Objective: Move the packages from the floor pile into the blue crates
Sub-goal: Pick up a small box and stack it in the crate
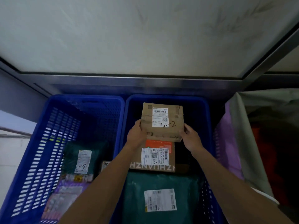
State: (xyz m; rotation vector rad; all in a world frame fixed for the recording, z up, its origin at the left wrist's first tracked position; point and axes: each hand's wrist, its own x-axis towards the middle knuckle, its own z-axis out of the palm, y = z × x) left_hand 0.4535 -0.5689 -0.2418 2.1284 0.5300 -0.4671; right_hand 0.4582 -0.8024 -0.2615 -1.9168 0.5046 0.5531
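Gripping box point(161, 122) by its sides with left hand point(135, 135) and right hand point(191, 136), over right crate point(166, 97) far end. Beneath: orange box point(171, 144), green bag point(137, 199). Left crate point(48, 143) parcels point(72, 156) partly behind forearm point(97, 191).

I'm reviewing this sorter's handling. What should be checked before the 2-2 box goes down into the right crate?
1. Grip: left hand and right hand hold the cardboard box at its near corners: ok.
2. Box within the right crate rim: ok.
3. Free floor beneath the box: cannot tell, dark.
4. Gap to the orange-taped box below: cannot tell.
5. Shipping label faces up: ok.
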